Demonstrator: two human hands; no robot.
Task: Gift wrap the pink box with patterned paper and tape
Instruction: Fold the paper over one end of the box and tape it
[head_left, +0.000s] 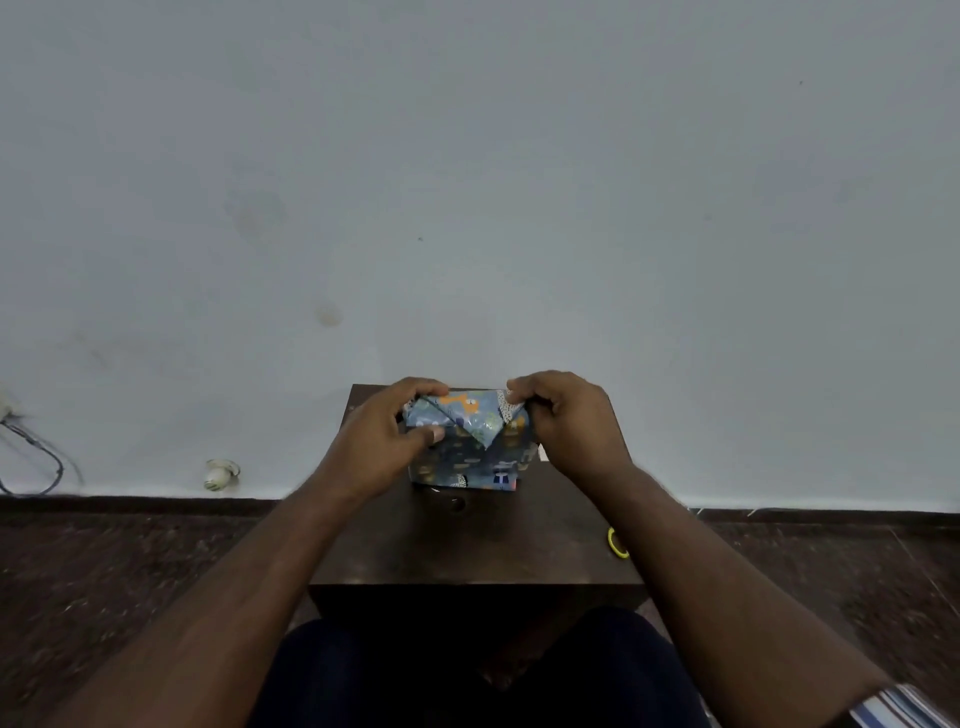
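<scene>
On the dark table (467, 545), both hands' curled fingers (415, 388) pinch the patterned paper (467, 426) folded over the box

Both hands, left (387, 422) and right (563, 415), pinching patterned paper (470, 434) on dark table (467, 545)

The pink box is wholly hidden under the patterned paper (470, 447), so its colour cannot be seen. The left hand (387, 431) covers the paper's left end, and the right hand (569, 423) covers its right end; how the folds lie beneath them cannot be told. A pale scrap (543, 453) peeks out beside the right wrist, too small to identify. The right forearm hides most of a yellow-green loop (618, 543) at the dark table's (467, 551) right edge. A cable (36, 452) runs off the left edge. Striped cloth (906, 706) is cut off at the bottom right corner.
</scene>
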